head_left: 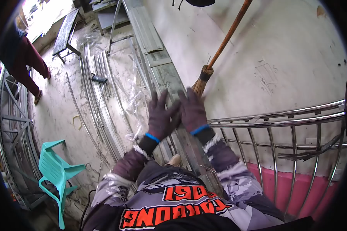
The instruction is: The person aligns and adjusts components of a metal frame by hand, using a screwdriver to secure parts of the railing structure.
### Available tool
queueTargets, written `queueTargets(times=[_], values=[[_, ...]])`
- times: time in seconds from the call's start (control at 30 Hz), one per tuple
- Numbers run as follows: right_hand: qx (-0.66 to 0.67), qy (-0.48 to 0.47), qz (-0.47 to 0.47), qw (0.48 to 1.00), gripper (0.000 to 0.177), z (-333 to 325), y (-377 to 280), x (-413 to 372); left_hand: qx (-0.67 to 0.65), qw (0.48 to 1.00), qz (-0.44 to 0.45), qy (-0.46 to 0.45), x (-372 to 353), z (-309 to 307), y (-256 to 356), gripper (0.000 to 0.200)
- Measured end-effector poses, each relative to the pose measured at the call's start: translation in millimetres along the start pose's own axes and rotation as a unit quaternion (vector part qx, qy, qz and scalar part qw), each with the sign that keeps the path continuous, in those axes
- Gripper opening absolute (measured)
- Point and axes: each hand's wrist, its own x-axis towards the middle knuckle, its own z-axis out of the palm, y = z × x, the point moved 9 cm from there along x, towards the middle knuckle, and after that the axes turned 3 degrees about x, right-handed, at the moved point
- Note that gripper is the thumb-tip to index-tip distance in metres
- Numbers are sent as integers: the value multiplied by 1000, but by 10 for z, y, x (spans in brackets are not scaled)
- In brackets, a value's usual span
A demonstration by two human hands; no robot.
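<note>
My left hand (pixel 162 116) and my right hand (pixel 192 109) are held out in front of me, side by side, in dark work gloves with blue cuffs. Fingers on both are stretched and spread, a little blurred, with nothing in them. The thumbs meet or overlap in this view. Below them runs a long narrow workbench (pixel 166 77), with flat metal strips (pixel 144 32) lying on its far part. Just past my right fingertips, a straw broom (pixel 200 82) leans with its long wooden handle (pixel 231 32) angled up to the right.
Long metal profiles (pixel 98 104) and a dark power tool (pixel 99 79) lie on the floor at left, near clear plastic wrap (pixel 134 100). A teal plastic chair (pixel 58 169) stands lower left. A person (pixel 27 57) is at far left. Shiny metal railing (pixel 273 123) lies right.
</note>
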Motion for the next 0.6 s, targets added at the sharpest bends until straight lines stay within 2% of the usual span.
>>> queueTargets(times=[0.1,0.17,0.23,0.27,0.3,0.4,0.43,0.47,0.6], values=[[15,-7,0,1000,64,-198,-22,-895,-47,998,27,-15,-604,54,499,54],[-7,-11,43,999,64,-273,21,-1269,-40,998,14,-50,-842,88,737,54],[-9,-13,43,999,64,-246,25,-1152,-45,998,10,-49,-778,121,684,53],[-12,-9,43,999,64,-239,42,-1045,-28,999,19,-15,-654,111,588,53],[-4,-5,40,999,63,-199,61,-833,-9,999,27,18,-502,75,487,53],[2,19,10,1000,59,-36,65,56,30,999,-9,16,83,41,19,52],[-41,-1,4,999,56,39,56,350,44,998,-21,26,239,45,-119,52],[-42,23,0,999,55,143,89,528,59,997,-33,23,354,56,-207,52],[-29,2,17,999,57,135,72,346,45,998,-45,28,202,15,-82,52]])
